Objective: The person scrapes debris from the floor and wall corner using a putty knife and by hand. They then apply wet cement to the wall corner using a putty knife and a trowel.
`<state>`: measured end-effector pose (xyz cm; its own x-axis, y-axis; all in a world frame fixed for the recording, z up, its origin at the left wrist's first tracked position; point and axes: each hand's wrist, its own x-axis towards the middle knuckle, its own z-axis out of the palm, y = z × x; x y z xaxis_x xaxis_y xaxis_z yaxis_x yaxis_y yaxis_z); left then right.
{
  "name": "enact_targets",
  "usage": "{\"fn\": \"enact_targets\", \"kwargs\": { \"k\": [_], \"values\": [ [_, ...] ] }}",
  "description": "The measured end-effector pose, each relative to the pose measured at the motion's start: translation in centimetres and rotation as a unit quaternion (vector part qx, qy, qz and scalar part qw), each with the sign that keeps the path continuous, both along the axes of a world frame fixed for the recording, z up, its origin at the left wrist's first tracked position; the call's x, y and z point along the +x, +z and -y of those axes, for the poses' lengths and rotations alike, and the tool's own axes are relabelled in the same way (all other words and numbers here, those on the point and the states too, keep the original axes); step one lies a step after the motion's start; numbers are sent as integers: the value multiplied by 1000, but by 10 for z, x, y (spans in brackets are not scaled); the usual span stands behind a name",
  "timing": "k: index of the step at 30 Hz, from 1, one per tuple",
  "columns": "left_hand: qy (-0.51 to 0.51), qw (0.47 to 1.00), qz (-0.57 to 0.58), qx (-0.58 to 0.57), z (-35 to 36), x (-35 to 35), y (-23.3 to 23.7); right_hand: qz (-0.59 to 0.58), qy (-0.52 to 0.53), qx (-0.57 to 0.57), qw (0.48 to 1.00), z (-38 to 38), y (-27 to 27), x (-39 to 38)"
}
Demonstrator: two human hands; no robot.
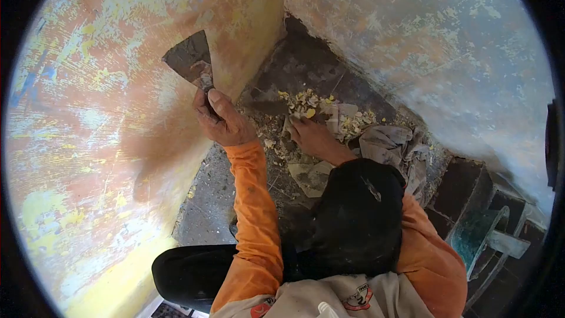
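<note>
My left hand [226, 119] is closed around the handle of a putty knife [189, 58], its wide grey blade pointing up beside the left wall. Pale residue clings to the blade near the handle. Down on the floor, my right hand [315, 138] has its fingers curled in at a heap of yellow and white paint flakes [304, 101]. A pale edge shows by those fingertips, but what they hold, if anything, I cannot make out. Flat beige pieces [313, 179] lie partly under the flakes and by my right wrist.
A crumpled grey cloth [391, 141] lies right of my right hand. Patchy, scraped walls [106, 118] meet in the corner ahead above the dark tiled floor [294, 62]. My bent knee [365, 218] rises close to my right forearm. A green and metal object [482, 235] stands at the lower right.
</note>
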<state>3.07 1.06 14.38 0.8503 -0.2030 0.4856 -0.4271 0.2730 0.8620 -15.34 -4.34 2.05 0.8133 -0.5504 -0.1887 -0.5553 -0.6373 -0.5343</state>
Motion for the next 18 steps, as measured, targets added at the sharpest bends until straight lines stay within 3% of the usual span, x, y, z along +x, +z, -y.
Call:
{"fn": "enact_targets", "kwargs": {
  "k": [2,4,6,7,9,11,13,14,16,18],
  "values": [
    [6,1000,6,-18,5,4,2,15,9,23,1000,9,12,-11],
    [4,1000,2,-22,0,1,-1,14,-111,14,994,39,15,-32],
    [1,1000,4,-18,2,0,1,60,-178,-94,978,78,-18,-63],
    [1,1000,2,-21,1,0,0,58,-178,-97,978,77,-18,-68],
    [-14,999,-28,-23,1,2,-5,-84,-192,-14,978,66,-14,-78],
    [-7,1000,-27,-7,2,2,-2,-102,-142,46,984,9,7,-78],
    [-5,1000,-20,8,3,-1,4,-157,-106,86,978,-30,-16,-81],
    [-5,1000,-19,4,2,-4,8,-153,-108,84,979,-44,-16,-88],
    [-9,1000,-14,0,6,-2,10,-39,-63,-11,997,-60,-5,-95],
    [19,998,12,-60,9,0,8,-76,-123,34,989,-22,29,-96]
  ]
}}
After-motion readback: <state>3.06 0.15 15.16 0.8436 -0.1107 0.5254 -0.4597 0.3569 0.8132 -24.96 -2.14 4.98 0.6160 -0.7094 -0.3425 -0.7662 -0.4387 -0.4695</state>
